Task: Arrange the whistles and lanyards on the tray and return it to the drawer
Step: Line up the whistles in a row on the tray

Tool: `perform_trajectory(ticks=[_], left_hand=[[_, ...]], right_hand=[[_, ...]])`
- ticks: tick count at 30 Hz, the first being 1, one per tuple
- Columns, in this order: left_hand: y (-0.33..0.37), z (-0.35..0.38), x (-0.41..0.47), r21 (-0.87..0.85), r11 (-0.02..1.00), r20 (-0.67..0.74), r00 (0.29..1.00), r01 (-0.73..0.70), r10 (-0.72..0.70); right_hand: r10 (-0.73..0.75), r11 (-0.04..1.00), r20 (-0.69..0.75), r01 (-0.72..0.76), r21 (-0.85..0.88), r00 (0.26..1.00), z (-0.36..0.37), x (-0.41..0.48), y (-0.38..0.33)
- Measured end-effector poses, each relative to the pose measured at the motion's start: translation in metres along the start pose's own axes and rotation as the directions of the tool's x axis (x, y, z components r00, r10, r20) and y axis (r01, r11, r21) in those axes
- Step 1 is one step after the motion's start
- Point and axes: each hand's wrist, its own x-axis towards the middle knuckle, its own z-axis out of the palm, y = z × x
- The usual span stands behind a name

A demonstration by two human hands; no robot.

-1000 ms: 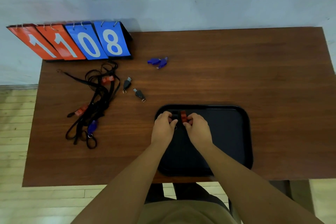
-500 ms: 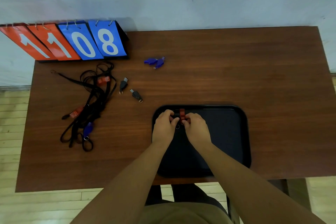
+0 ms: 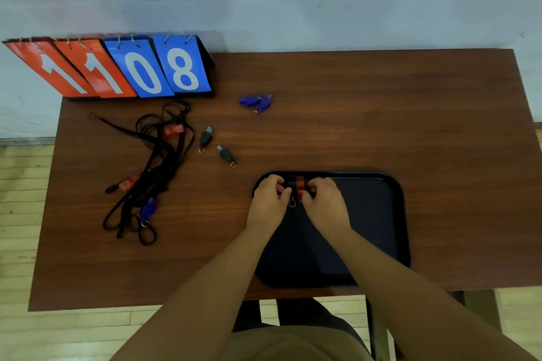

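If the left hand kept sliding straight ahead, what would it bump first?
Probably the tray's far rim, just past the left hand. Beyond it, likely the nearer black whistle, though the exact line is hard to judge.

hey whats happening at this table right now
A person is lining up whistles at the far left corner of a black tray. The left hand pinches a black whistle and the right hand a red whistle, side by side. Still out on the table: two blue whistles, two loose black whistles, and a tangle of black lanyards with more whistles in it, beside a flip scoreboard.
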Motion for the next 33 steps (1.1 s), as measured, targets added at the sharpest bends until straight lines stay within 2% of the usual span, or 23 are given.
perform_trajectory(ticks=[4,10,16,22,25,28,31,33], left_hand=[[-0.004,-0.034,-0.004,0.002,1.0,-0.04,0.999,0.001,-0.001],[-0.041,-0.122,0.011,0.088,0.99,-0.191,0.978,0.107,-0.089],[-0.069,-0.171,0.037,0.132,0.976,-0.264,0.955,0.172,-0.133],[-0.057,-0.175,0.074,0.16,0.984,-0.228,0.973,0.078,-0.04],[-0.05,-0.172,0.09,0.209,0.974,-0.206,0.978,0.088,-0.044],[-0.047,-0.167,0.104,0.299,0.948,-0.158,0.986,0.104,-0.059],[-0.047,-0.164,0.11,0.417,0.904,-0.104,0.993,0.098,-0.06],[-0.048,-0.162,0.11,0.437,0.897,-0.101,0.995,0.068,-0.026]], right_hand=[[-0.071,0.996,-0.049,0.074,0.055,0.996,-0.01,0.009,-0.018],[-0.218,0.976,0.04,0.218,0.015,0.975,0.002,0.031,-0.091],[-0.19,0.975,0.136,0.203,-0.087,0.972,0.047,0.046,-0.146],[-0.156,0.97,0.112,0.174,-0.17,0.981,0.066,0.056,-0.158],[-0.126,0.988,0.065,0.131,-0.081,0.99,0.061,0.05,-0.153],[-0.01,0.992,0.026,0.007,0.126,1.0,0.053,0.039,-0.142],[0.158,0.898,0.077,-0.175,0.404,0.985,0.042,0.028,-0.131],[0.199,0.815,0.12,-0.232,0.531,0.973,0.034,0.02,-0.122]])
